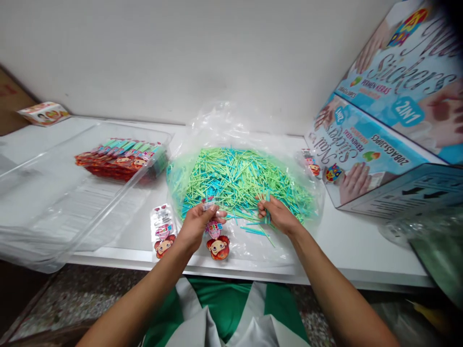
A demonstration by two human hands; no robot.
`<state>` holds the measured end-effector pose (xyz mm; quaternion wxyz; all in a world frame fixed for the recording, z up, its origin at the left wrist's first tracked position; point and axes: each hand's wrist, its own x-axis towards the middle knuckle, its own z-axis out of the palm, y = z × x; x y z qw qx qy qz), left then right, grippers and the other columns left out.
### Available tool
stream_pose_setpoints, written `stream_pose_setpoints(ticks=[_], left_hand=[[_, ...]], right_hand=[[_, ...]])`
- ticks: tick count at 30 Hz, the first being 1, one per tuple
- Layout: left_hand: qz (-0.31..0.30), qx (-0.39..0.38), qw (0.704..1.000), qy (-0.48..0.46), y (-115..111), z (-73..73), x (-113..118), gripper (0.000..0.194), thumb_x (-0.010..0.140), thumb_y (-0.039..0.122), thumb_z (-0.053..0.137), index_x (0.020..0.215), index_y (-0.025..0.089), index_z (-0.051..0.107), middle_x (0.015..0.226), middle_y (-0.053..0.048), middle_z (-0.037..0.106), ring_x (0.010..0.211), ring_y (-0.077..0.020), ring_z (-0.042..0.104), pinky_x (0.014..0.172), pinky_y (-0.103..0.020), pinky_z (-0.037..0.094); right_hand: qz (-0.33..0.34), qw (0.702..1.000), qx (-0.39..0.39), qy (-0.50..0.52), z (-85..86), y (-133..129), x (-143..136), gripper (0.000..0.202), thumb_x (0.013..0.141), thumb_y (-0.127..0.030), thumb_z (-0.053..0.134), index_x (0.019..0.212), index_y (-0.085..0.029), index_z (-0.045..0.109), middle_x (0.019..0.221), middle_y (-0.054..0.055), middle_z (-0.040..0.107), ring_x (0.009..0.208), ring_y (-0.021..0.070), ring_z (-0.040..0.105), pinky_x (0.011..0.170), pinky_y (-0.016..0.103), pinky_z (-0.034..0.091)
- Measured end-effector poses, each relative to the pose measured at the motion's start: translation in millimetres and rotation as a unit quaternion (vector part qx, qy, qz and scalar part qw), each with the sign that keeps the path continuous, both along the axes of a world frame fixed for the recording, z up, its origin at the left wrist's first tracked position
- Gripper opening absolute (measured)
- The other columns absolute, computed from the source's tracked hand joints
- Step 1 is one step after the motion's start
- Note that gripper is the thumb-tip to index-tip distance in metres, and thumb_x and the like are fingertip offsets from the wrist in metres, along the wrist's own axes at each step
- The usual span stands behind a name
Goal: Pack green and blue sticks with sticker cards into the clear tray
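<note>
My left hand [202,219] pinches the top of a small clear packet [218,241] printed with a red-haired cartoon face. My right hand [273,212] is closed on a few thin blue and green sticks [267,207], held upright. Behind both hands a large open clear plastic bag [224,120] holds a heap of green and blue sticks [235,178]. Some loose sticks [255,230] lie on its front part, beside my right hand. Another printed packet [163,231] lies on the white table [325,260], left of my left hand.
A clear plastic tray [108,212] at the left has a stack of filled packets [121,159] in it. A small box [45,113] stands back left. Large blue printed boxes [376,144] stand at the right, with a packet [311,163] beside them.
</note>
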<state>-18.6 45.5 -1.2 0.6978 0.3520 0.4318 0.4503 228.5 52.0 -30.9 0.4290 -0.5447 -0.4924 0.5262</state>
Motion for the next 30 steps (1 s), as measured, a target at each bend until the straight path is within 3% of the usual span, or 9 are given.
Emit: stream_pose_setpoints(ticks=[4,9,14,22,27,30], left_hand=[[0.025,0.012,1.000,0.012,1,1.6,-3,0.034,0.068,0.039,0.074,0.082,0.010,0.061,0.074,-0.008,0.072,0.060,-0.0167,0.067,0.059,-0.026,0.051],[0.061,0.044,0.997,0.018,5,-0.8,-4,0.033,0.070,0.038,0.073,0.084,0.011,0.060,0.075,-0.007,0.072,0.059,-0.0156,0.066,0.060,-0.026,0.050],[0.072,0.056,0.996,0.024,5,-0.7,-7,0.033,0.072,0.037,0.071,0.086,0.011,0.060,0.075,-0.007,0.072,0.061,-0.0153,0.067,0.065,-0.027,0.051],[0.069,0.050,0.996,0.026,2,-2.5,-5,0.034,0.070,0.039,0.072,0.085,0.011,0.060,0.076,-0.007,0.072,0.061,-0.0163,0.067,0.062,-0.027,0.050],[0.059,0.060,0.996,0.031,1,-2.5,-1,0.033,0.072,0.040,0.070,0.084,0.012,0.059,0.076,-0.007,0.071,0.060,-0.0154,0.066,0.058,-0.026,0.050],[0.089,0.105,0.988,0.063,3,6.1,8,0.030,0.075,0.040,0.067,0.085,0.014,0.058,0.077,-0.005,0.070,0.062,-0.0142,0.065,0.062,-0.026,0.051]], right_hand=[[-0.006,0.998,0.058,-0.025,-8.3,-1,-6,0.033,0.084,-0.053,0.048,0.086,-0.020,0.050,0.072,-0.002,0.050,0.063,0.0119,0.049,0.067,0.029,0.046],[-0.004,0.988,0.127,-0.092,-7.7,-14,-13,0.027,0.090,-0.047,0.045,0.093,-0.021,0.051,0.085,0.002,0.056,0.085,0.0164,0.053,0.089,0.033,0.039],[0.024,0.975,0.147,-0.165,-16.7,-26,-18,0.025,0.094,-0.042,0.037,0.107,-0.021,0.044,0.091,0.004,0.058,0.087,0.0177,0.055,0.082,0.033,0.042],[0.043,0.970,0.134,-0.200,-32.6,-35,-18,0.023,0.095,-0.038,0.036,0.109,-0.021,0.043,0.087,0.003,0.060,0.079,0.0180,0.056,0.075,0.032,0.044],[0.052,0.966,0.145,-0.205,-30.6,-36,-18,0.018,0.096,-0.035,0.034,0.103,-0.022,0.043,0.088,0.003,0.060,0.081,0.0177,0.056,0.076,0.032,0.044],[0.064,0.965,0.156,-0.201,-25.2,-38,-22,0.016,0.096,-0.033,0.033,0.105,-0.022,0.042,0.092,0.004,0.059,0.085,0.0178,0.056,0.079,0.033,0.044]])
